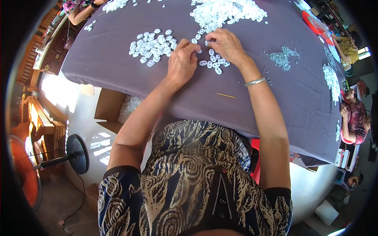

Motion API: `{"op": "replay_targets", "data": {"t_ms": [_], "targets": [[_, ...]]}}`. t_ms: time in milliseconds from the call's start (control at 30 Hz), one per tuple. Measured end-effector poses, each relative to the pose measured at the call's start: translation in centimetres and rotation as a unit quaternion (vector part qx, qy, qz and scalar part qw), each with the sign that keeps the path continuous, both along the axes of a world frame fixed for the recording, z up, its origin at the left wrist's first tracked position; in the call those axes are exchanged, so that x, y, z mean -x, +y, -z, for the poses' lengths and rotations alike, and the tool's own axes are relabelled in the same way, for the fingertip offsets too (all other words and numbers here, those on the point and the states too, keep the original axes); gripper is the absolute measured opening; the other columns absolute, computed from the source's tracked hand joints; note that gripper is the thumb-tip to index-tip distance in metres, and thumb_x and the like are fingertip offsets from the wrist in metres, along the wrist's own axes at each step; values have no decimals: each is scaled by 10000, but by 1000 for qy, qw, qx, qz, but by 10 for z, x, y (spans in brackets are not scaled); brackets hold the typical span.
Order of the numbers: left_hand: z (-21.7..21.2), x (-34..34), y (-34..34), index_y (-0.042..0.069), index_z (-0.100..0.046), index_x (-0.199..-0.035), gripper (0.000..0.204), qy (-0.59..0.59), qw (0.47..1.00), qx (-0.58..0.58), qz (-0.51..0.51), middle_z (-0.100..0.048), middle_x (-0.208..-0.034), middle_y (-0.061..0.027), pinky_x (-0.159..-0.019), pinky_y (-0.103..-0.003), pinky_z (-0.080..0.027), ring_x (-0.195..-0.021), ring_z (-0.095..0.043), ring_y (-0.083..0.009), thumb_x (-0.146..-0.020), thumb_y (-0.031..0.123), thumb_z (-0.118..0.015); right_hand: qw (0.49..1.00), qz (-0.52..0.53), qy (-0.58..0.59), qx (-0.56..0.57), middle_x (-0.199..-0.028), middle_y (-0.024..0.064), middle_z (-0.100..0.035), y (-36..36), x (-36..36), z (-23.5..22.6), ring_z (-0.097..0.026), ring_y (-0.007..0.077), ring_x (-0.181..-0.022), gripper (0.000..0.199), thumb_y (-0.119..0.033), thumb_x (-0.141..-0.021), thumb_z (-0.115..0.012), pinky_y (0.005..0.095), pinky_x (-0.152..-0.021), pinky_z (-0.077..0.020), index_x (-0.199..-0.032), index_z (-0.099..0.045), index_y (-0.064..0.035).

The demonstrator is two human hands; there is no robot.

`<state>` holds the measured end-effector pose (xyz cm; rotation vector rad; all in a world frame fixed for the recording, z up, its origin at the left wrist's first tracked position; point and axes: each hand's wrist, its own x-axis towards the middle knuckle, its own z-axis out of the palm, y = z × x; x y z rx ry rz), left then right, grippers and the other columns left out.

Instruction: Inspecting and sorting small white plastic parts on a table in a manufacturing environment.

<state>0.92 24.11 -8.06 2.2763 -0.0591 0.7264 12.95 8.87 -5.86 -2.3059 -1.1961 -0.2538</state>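
Small white oval plastic pieces with two dark holes lie on a grey cloth-covered table. My left hand (pixel 182 62) is closed, thumb and forefinger pinching one white oval piece (pixel 199 51). To its right, my right hand (pixel 226 46) is curled with its fingertips on another white piece (pixel 207 43); a silver bangle circles that wrist. A loose group of pieces (pixel 151 46) lies left of my left hand. A smaller group (pixel 214 63) sits just below my right hand. Beyond both hands spreads a large heap of white pieces (pixel 226 13).
A thin wooden stick (pixel 226 95) lies near the table's front edge. Small metallic bits (pixel 283 57) are piled to the right. A cardboard box (pixel 112 106) with white pieces stands below the table at left, near a fan (pixel 25 173). Other people sit around the table.
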Motion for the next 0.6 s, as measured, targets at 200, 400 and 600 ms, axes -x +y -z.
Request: {"op": "replay_targets", "data": {"t_ms": [200, 400, 600], "targets": [[-2, 0, -2, 57, -630, -916, 231, 4, 1000, 12, -7, -560, -914, -106, -678, -379, -502, -782, -612, -289, -765, -94, -546, 994, 21, 14, -102, -870, 38, -611, -24, 3, -9, -596, 191, -813, 161, -91, -821, -662, 329, -716, -494, -980, -654, -71], [-4, 3, -2, 47, -578, -1075, 351, 25, 998, -44, -36, -511, -1051, -147, -761, -442, -515, -904, -599, -347, -754, -88, -529, 989, 4, 92, -113, -785, 28, -591, -49, 35, -25, -570, 118, -679, 92, -74, -843, -649, 259, -626, -459, -926, -655, -34], [-12, -14, 4, -5, -502, -1146, 377, 104, 986, -132, -12, -491, -1117, -217, -817, -459, -510, -973, -582, -406, -773, -58, -500, 986, 62, 123, -90, -748, 19, -573, -84, 37, -29, -529, 108, -635, 53, -73, -847, -643, 263, -605, -446, -885, -663, -41]]}}
